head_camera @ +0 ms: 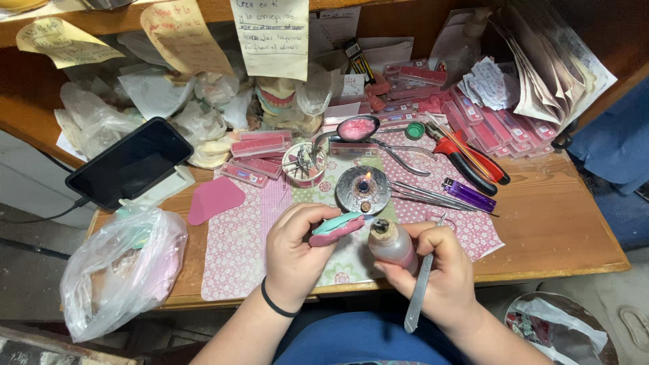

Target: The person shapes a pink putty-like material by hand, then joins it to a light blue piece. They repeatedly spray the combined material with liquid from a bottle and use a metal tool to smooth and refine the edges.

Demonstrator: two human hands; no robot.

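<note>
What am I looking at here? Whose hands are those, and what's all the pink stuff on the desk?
A camera on a person's head looks down at their own two hands. The left hand holds a pink and teal mould. The right hand holds a small bottle of pink liquid and a thin metal tool. On the wooden desk a little burner shows a flame. Nearby lie red-handled pliers, a dark phone and a plastic bag.

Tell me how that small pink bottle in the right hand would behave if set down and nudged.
The small pink bottle looks narrow and tall, so it probably tips easily. Its round body would likely roll. The right hand also holds a metal tool, so the grip seems shared and less secure.
</note>
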